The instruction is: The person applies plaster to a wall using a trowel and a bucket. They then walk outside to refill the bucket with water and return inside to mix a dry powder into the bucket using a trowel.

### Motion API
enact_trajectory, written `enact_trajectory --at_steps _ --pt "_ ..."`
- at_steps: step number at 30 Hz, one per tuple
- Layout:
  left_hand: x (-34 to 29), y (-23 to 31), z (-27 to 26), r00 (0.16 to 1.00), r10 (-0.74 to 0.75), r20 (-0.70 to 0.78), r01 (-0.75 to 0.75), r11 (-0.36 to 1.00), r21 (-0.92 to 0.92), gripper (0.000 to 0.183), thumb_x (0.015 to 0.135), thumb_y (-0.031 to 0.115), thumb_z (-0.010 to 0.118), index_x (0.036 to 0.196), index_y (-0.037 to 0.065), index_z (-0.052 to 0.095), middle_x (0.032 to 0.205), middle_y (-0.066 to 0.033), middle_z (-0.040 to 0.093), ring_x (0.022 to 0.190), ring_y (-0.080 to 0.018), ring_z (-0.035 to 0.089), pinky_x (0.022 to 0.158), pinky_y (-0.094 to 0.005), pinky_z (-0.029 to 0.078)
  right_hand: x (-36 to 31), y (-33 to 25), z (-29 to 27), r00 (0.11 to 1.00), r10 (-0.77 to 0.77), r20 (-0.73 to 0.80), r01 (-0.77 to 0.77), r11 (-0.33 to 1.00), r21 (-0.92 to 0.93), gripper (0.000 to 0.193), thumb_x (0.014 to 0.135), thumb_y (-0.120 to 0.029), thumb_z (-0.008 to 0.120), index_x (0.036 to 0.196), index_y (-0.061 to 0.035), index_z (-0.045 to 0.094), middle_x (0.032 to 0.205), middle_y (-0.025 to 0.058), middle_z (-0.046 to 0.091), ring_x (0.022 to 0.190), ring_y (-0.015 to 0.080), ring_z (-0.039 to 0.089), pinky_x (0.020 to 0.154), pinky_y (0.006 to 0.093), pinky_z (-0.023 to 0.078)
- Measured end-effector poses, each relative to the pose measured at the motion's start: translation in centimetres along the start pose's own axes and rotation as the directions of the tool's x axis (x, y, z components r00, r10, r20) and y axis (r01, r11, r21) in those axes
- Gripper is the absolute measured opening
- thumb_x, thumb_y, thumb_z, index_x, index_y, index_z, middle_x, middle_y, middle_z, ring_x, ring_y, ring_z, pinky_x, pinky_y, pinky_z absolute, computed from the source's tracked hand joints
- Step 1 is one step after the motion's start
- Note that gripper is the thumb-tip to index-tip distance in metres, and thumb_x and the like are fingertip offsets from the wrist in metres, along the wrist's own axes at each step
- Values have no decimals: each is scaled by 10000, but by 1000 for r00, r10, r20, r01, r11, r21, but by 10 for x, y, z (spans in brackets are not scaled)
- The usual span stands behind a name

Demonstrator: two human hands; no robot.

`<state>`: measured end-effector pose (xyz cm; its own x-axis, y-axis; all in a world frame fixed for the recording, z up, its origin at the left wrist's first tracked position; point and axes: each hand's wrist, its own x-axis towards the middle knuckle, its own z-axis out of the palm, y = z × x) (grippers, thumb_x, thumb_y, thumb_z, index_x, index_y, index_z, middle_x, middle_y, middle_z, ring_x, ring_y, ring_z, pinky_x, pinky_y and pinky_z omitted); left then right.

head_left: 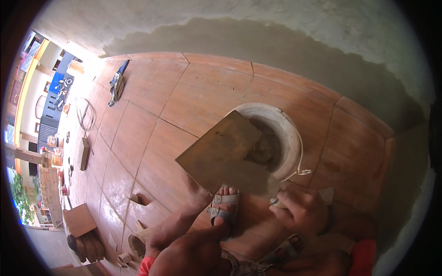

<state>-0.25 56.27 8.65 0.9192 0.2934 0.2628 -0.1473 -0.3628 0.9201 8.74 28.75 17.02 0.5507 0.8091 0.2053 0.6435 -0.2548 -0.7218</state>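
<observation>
Hands (301,209) at tile (216,149), pale tub (292,138) behind

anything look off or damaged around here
Two things, mildly: a pale, frayed strand trails off the rim of the round basin, as if its edging may have come loose; and the wall shows a darker, ragged-edged patch low down, perhaps damp or fresh plaster.
</observation>
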Motion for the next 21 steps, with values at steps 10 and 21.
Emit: enact_trajectory --at_steps 10,21 --pt "15 57 30 998 46 -49 -58 960 -274 573 701 29 708 1163 2 370 1067 -146 515 909 -180 559 656 -254 479 17 62 12 931 363 28 -363 932 -24 301 808 -161 564 1023 44 517 787 238 571 708 382 581 602 434 459" --pt "26 56 30 975 -189 -117 148 946 -289 511 763 -4 657 1129 26 302 1079 -99 450 974 -138 478 783 -279 442 5 11 -6 991 127 -47 -121 986 119 317 781 -147 599 1022 46 525 800 200 590 716 360 589 616 417 472"
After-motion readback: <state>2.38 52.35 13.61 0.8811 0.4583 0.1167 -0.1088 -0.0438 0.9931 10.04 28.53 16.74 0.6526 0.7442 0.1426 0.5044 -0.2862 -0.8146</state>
